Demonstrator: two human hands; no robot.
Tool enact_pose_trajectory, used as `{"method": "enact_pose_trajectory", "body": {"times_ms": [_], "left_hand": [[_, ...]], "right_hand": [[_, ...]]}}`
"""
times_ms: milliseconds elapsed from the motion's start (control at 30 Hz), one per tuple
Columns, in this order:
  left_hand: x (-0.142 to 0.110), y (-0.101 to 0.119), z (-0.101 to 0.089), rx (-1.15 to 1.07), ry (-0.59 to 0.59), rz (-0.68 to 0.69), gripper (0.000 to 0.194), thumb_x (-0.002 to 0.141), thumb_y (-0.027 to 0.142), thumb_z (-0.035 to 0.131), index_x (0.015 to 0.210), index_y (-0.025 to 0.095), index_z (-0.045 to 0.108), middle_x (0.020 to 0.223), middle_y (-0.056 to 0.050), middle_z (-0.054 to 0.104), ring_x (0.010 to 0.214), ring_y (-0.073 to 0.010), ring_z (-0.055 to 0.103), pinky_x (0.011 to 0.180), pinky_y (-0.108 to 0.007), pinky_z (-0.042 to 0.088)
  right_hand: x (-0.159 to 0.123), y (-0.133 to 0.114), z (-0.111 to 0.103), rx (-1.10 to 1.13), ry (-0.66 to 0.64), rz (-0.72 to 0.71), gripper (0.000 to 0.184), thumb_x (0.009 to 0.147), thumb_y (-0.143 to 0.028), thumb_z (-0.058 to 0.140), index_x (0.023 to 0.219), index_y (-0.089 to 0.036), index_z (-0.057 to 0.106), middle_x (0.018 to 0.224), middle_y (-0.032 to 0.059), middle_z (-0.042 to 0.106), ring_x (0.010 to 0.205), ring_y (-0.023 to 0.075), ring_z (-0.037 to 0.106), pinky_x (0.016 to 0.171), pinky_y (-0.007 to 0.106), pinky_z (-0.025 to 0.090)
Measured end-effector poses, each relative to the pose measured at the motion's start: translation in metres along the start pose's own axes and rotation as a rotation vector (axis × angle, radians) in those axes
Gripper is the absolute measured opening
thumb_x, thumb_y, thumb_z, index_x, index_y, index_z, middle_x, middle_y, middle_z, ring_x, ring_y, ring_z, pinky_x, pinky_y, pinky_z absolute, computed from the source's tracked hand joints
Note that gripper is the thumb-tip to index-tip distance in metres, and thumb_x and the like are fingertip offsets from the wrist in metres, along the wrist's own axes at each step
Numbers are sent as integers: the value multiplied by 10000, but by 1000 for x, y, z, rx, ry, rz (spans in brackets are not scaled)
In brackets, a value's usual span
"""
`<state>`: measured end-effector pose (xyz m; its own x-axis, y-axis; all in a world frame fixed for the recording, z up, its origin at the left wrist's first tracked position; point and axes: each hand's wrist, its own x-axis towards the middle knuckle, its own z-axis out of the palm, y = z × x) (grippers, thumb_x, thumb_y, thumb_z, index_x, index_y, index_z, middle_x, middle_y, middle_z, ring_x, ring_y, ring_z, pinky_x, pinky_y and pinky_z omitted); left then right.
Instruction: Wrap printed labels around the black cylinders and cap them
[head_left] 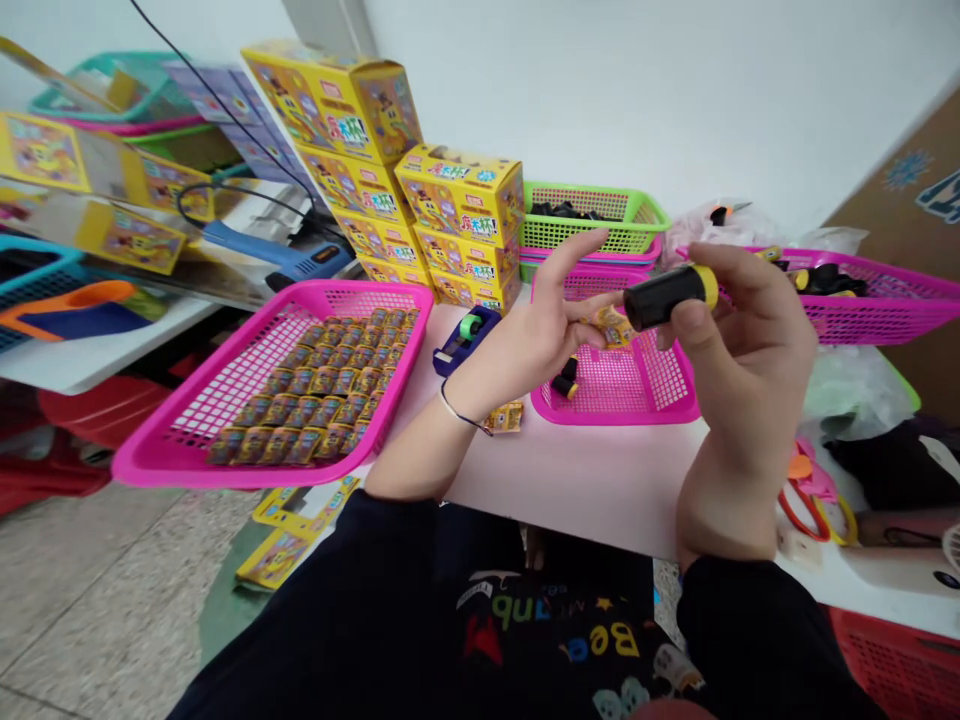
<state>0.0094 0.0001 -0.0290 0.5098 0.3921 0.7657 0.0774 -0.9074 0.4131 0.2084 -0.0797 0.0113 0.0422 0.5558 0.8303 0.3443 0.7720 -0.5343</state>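
Between the thumb and fingers of my right hand is a small black cylinder with a yellow end, held tilted in the air. My left hand has its index finger stretched up, while its other fingers pinch a small yellow printed wrapper close beside the cylinder. Below both hands sits a pink basket with a few more black pieces in it. Another yellow printed wrapper lies on the table near my left wrist.
On the left, a pink basket holds rows of wrapped pieces. A blue tape dispenser stands beside it. Yellow boxes are stacked behind, near a blue heat gun. Scissors lie at right, below another pink basket.
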Motion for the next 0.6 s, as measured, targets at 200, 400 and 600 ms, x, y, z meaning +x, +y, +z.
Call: {"method": "enact_pose_trajectory", "body": {"times_ms": [200,400,600], "left_hand": [[-1,4,-7,-4,-2,41,735,1067,193,423,1733,304,135,1809,-159,345,1157,-190,843,842,-239,693],[-4,5,0,-148,70,125,761,1055,128,497,1714,373,206,1776,-121,394,1111,-178,855,831,-227,717],[-4,7,-7,-22,115,91,697,1070,421,586,1694,314,292,1708,-131,459,1387,-295,744,948,-355,731]], "right_hand": [[-4,-5,5,172,-6,36,331,993,-362,812,1319,-412,782,1116,-4,754,876,167,771,681,296,684],[-4,-3,-5,66,-106,25,361,979,-320,808,1323,-428,786,1266,31,723,1116,240,737,974,466,684],[-1,-3,-10,91,-223,86,335,986,-264,791,1283,-418,788,1258,14,733,1132,217,741,971,428,684]]}}
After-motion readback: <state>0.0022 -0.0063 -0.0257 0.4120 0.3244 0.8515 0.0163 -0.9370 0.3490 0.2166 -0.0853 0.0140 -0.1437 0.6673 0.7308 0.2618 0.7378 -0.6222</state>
